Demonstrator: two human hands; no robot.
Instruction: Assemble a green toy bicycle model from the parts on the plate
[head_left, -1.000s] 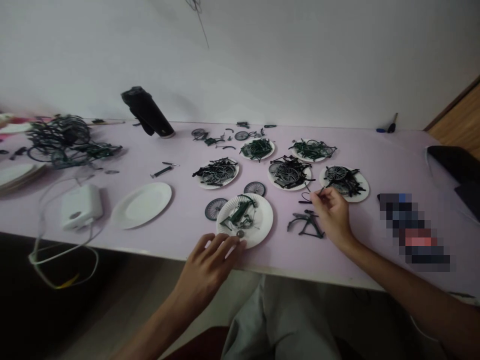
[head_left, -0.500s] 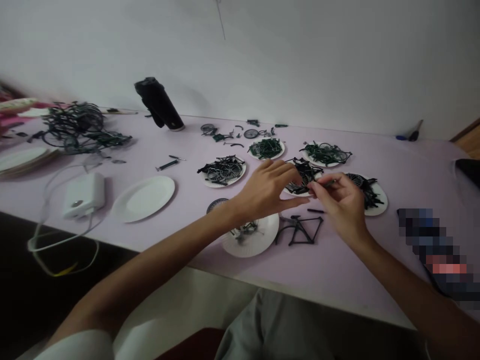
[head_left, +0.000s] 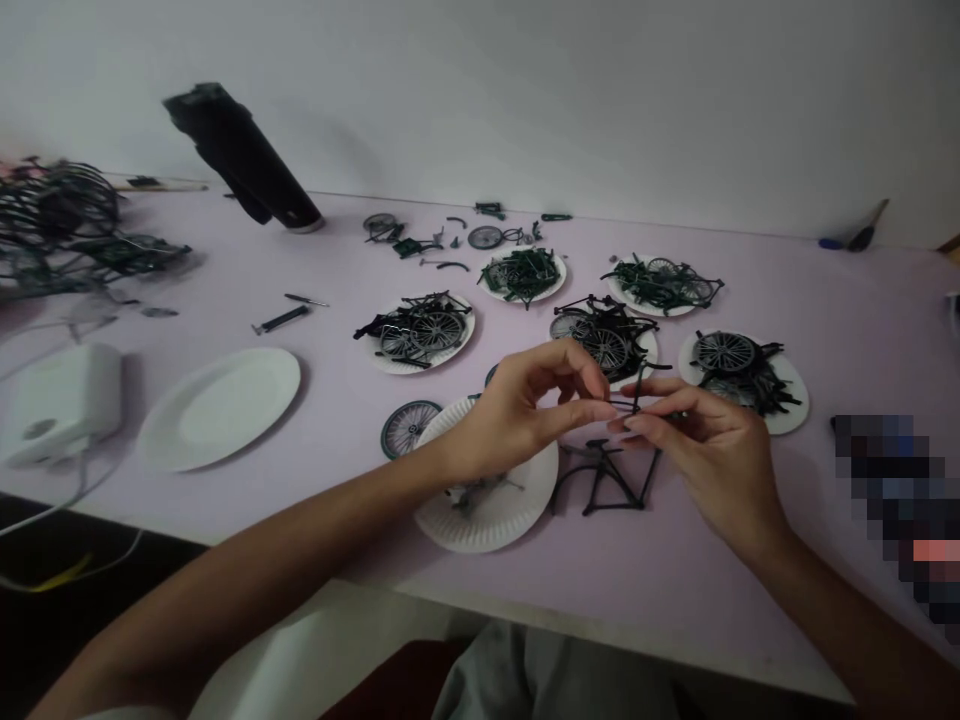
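Fingertips of my left hand (head_left: 536,405) and my right hand (head_left: 709,440) meet over the table, both pinching a small dark part (head_left: 636,392) with thin rods. Just below them a black toy bicycle frame (head_left: 611,475) lies on the table. Under my left wrist is a white paper plate (head_left: 487,525) with small grey parts on it. Beside that plate rests a spoked wheel (head_left: 409,428). Behind my hands, a plate of black parts and wheels (head_left: 606,345) is partly covered by my fingers.
More plates hold black parts (head_left: 424,330), green parts (head_left: 523,275), mixed parts (head_left: 664,283) and wheels (head_left: 724,352). Further left are a bare plate (head_left: 221,410), a white adapter (head_left: 67,400), a black bottle (head_left: 244,160) and piled bicycles (head_left: 56,215). A pixelated object lies right.
The view has shifted closer and to the right. My left hand's finger and thumb have closed onto the dark part, and both hands are now together at it.
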